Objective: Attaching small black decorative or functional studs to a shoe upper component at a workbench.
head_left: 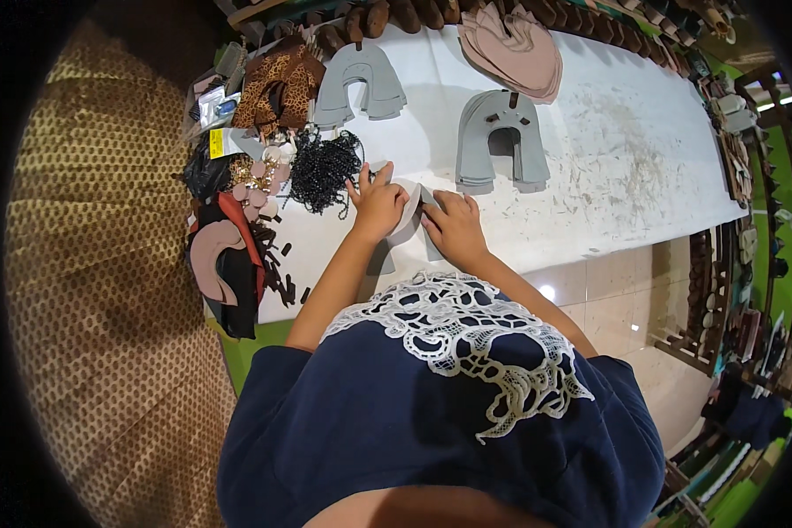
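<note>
Gripping one grey cut piece (pixel 411 211) on the desk (pixel 607 167), both hands' fingers clench it; two grey stacks (pixel 500 141) remain untouched.

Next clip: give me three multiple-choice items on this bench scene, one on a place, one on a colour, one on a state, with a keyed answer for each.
1. Where does the black chain pile lie?
A. Left of the hands
B. On the floor
C. At the table's far right end

2. What colour are the two arch-shaped stacks?
A. Red
B. Grey
C. Yellow

3. What are the hands doing?
A. Both rest on the lap
B. Only one touches a piece
C. Both press on a pale cut piece

Answers:
1 A: the chains sit on the table just left of the left hand.
2 B: both stacks, the second too, are plain grey.
3 C: the left hand and right hand meet on the pale piece at the table's near edge.
</note>
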A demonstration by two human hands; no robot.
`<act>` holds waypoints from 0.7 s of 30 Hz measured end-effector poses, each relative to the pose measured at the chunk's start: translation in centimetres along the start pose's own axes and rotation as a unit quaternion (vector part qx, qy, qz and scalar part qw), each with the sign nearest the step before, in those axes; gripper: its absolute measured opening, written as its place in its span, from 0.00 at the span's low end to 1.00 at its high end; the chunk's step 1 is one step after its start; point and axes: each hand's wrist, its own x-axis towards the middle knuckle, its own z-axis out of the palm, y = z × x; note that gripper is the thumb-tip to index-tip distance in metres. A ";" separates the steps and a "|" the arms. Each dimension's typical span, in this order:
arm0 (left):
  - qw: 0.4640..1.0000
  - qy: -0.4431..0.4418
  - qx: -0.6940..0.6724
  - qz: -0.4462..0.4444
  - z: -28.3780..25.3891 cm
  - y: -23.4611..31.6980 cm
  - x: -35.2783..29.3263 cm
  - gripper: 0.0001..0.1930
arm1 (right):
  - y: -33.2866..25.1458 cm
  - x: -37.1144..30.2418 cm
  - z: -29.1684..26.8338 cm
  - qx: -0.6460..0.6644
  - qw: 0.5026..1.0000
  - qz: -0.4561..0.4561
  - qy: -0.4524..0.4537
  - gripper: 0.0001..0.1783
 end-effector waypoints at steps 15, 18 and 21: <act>0.998 0.038 -0.028 -0.044 1.2 -0.3 -0.8 0.05 | 0.3 0.1 0.2 -0.010 1.000 -0.019 0.007 0.14; 0.997 0.046 -0.031 -0.052 1.5 -0.5 -1.0 0.05 | 0.2 0.1 0.0 -0.013 1.000 -0.017 -0.003 0.14; 0.996 0.049 -0.041 -0.062 1.7 -0.5 -1.0 0.05 | 0.2 0.1 0.0 -0.017 1.000 -0.015 -0.008 0.14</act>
